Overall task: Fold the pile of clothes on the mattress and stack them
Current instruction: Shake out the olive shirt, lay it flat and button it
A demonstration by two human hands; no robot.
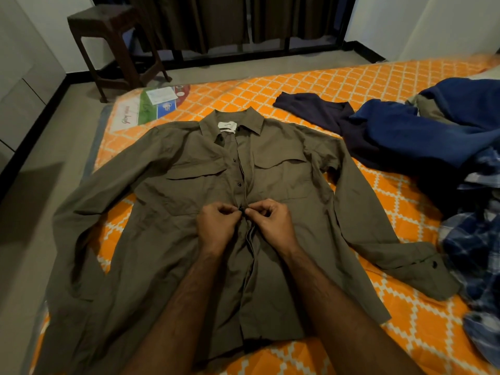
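To the right of the fingers, well apart from them, a heap of unfolded clothes (pixel 422 136) sprawls over the mattress: dark navy and blue garments, with a blue-and-white checked shirt (pixel 476 247) trailing along the right edge toward the viewer. Nothing lies between the hands and that heap except the near sleeve of the shirt being handled. Beyond the fingers and to their left, a printed label panel (pixel 151 106) shows on the mattress corner, and farther off a dark wooden stool (pixel 113 41) stands on the floor.

The olive long-sleeved shirt (pixel 173 212) lies flat, front up, collar away from the viewer, with both sleeves spread outward. Both hands meet on its placket about halfway down. The left hand (pixel 217 226) has its fingers curled in, pinching the left front edge; the right hand (pixel 272 224) is likewise curled, pinching the opposite edge, with a small dark button (pixel 247 211) showing just between the fingertips. Above the fingers the placket lies parted; below them it also gapes slightly.

The orange mattress (pixel 365 85) bears a white lattice pattern and sits on a grey floor. Dark curtains (pixel 216 20) hang beyond, against white walls.
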